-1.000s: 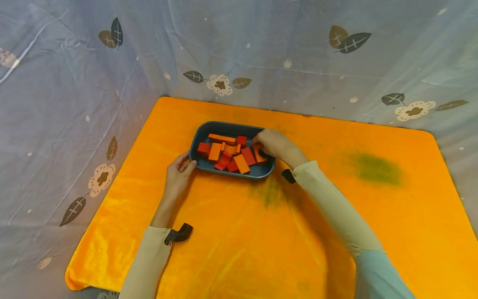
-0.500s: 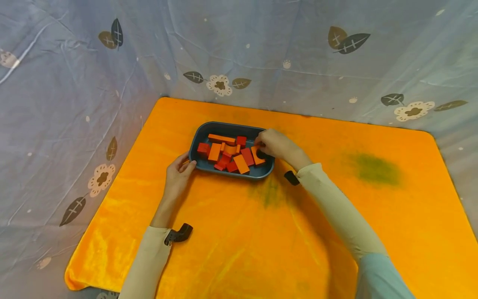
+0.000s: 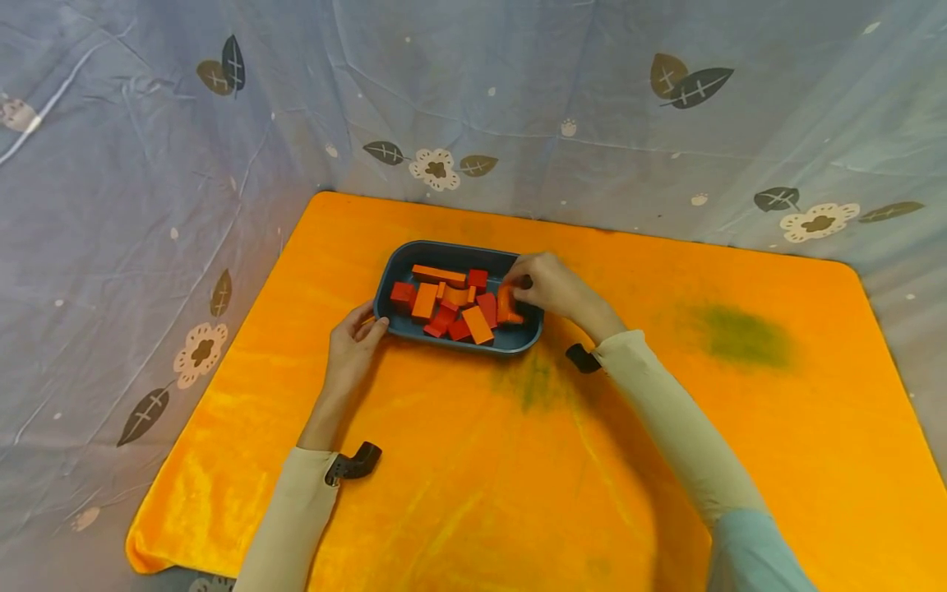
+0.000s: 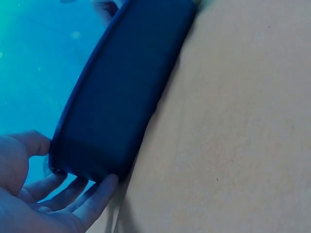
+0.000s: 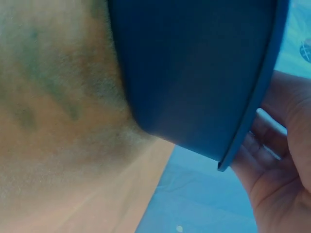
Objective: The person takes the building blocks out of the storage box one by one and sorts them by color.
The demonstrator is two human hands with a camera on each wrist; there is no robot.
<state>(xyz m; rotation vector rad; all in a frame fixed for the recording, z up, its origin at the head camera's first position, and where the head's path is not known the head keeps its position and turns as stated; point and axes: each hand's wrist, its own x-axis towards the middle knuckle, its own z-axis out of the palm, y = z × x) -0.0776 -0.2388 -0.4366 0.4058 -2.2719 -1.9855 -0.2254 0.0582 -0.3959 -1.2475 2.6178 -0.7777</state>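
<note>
A dark blue-grey tray (image 3: 444,344) holds several red and orange toy blocks. My left hand (image 3: 348,349) grips its left end; in the left wrist view the thumb meets the rim and the fingers lie along the outer wall. Inside the tray's right end, my right hand (image 3: 551,284) pinches an orange block with a curved cut-out (image 3: 508,306), which stands tilted. The right wrist view shows the tray's outside (image 5: 194,73) with the right hand (image 5: 277,170) behind its rim; the wall hides the block there.
Around the pinched block lie a red block (image 3: 487,308), an orange rectangular block (image 3: 478,326) and a long orange strip (image 3: 439,275). A yellow-orange cloth (image 3: 518,493) with green stains covers the table. Patterned grey curtains (image 3: 592,107) rise behind and at left.
The orange block, earlier lying flatter among the others, is now tipped up in my right hand. That hand has shifted slightly right. My left hand and the tray stay put.
</note>
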